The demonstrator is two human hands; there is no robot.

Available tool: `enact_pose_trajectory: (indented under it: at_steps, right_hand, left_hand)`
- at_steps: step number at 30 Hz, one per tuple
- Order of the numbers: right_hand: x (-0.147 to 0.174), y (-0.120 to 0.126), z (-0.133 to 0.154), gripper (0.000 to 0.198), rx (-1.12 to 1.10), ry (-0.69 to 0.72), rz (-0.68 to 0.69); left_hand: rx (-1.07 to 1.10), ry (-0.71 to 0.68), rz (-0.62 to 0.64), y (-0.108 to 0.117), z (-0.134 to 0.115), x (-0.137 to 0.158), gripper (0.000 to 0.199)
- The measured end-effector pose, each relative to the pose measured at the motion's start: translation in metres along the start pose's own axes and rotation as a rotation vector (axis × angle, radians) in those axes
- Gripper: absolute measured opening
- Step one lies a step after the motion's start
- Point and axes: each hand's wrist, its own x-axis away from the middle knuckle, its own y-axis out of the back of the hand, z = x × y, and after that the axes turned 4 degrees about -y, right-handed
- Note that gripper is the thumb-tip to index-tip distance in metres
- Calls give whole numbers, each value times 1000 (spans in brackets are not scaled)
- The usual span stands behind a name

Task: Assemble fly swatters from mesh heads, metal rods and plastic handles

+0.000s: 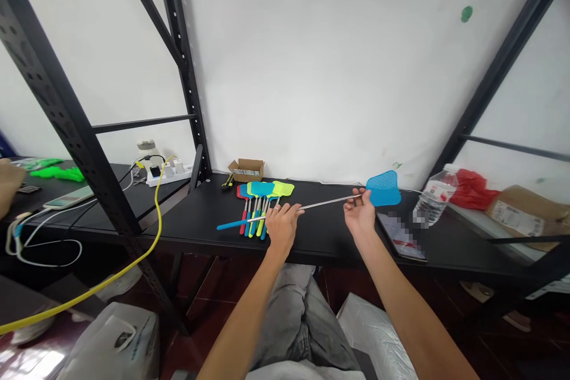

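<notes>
Grasping one blue plastic swatter (383, 190) by its thin silvery shaft (329, 202), the left hand (282, 223) and right hand (361, 215) probably steady it.

A thin, pale ring (276, 207) is circling a finger of the left hand (284, 224); the right hand (361, 212) and both forearms (247, 312) are showing bare. Grey trousers (285, 323), unevenly faded, are creasing into folds. A pale grey top (303, 371) is overlapping them.
</notes>
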Motion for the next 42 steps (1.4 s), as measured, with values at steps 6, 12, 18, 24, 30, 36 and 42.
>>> enact_pose_trajectory:
  at_steps: [6, 12, 18, 24, 30, 36, 42]
  right_hand:
    - [0, 4, -2, 18, -7, 20, -12]
    - [4, 1, -5, 21, 0, 31, 15]
    - [29, -11, -47, 30, 41, -52, 88]
    - [50, -16, -82, 34, 88, -97, 152]
    - [39, -10, -77, 29, 71, -102, 93]
    - [15, -15, -36, 21, -21, -14, 29]
    - [-12, -16, 24, 20, -33, 99, 38]
  left_hand:
    - [3, -43, -44, -4, 3, 1, 33]
    - [13, -90, -87, -7, 1, 0, 31]
    - [14, -111, -59, -9, 0, 0, 34]
    - [3, -72, 81, -7, 1, 1, 41]
    - [-28, -115, 124, -9, -3, 0, 42]
    - [-44, -155, 126, -8, -8, -1, 38]
    - [-45, -99, 96, -5, -5, -1, 37]
